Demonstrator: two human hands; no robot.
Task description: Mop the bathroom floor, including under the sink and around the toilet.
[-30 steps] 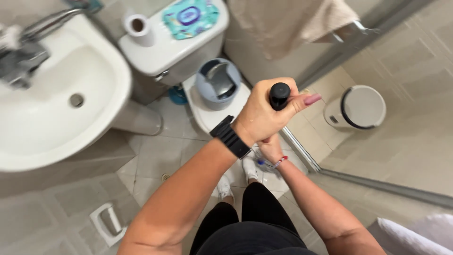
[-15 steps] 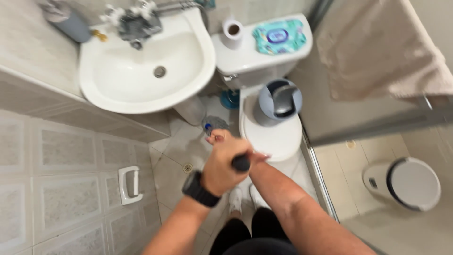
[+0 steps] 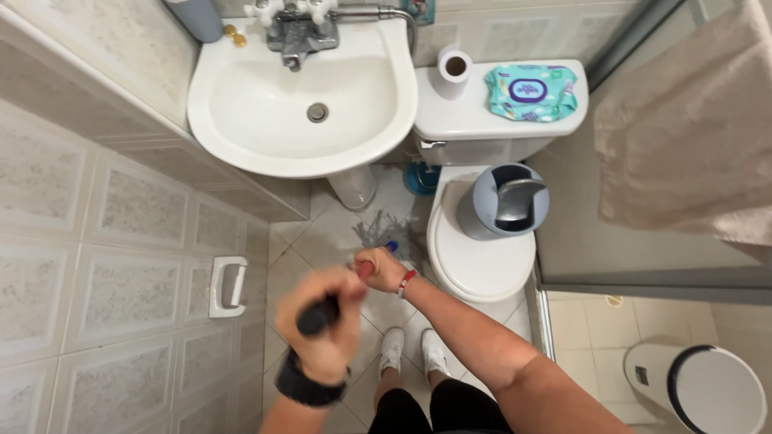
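My left hand (image 3: 326,333), with a black watch on the wrist, is closed around the black top end of a mop handle (image 3: 312,319); it is blurred with motion. My right hand (image 3: 381,270), wearing a beaded bracelet, grips the same handle lower down. The grey stringy mop head (image 3: 376,229) lies on the tiled floor between the sink pedestal and the toilet base. My white shoes (image 3: 412,350) stand just behind it.
A white sink (image 3: 241,137) is at upper left and a toilet (image 3: 482,269) at the middle, with a small grey bin (image 3: 503,201) on its lid. A paper roll (image 3: 452,71) and a wipes pack (image 3: 531,92) sit on the tank. A towel (image 3: 691,137) hangs right; a white pedal bin (image 3: 712,390) stands lower right.
Both hands have swung left and down with the handle, and the mop head now sits by the sink pedestal. The view has turned toward the sink.
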